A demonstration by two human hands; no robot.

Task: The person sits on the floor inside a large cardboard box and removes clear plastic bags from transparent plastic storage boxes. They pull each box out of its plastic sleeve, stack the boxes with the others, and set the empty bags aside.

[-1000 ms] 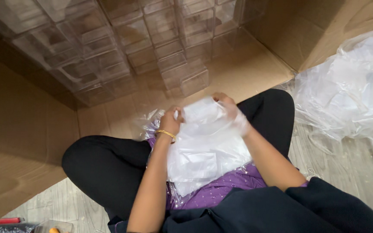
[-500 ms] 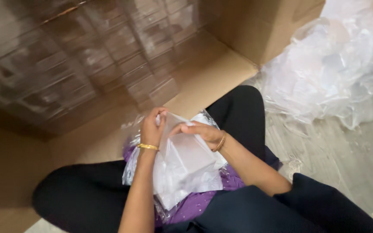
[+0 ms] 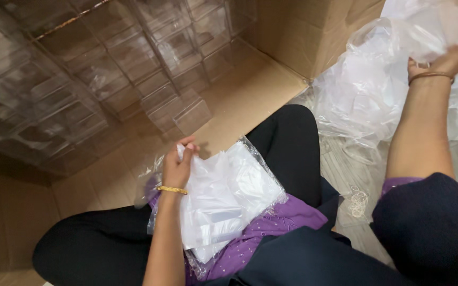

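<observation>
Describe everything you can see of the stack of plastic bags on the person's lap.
The stack of plastic bags is a flat pile of thin, white-translucent sheets inside a clear crinkled wrapper open at the top. It lies tilted across the lap, on purple cloth and black trousers. The left hand pinches its upper left corner. The right hand is away from it, in the loose plastic heap.
</observation>
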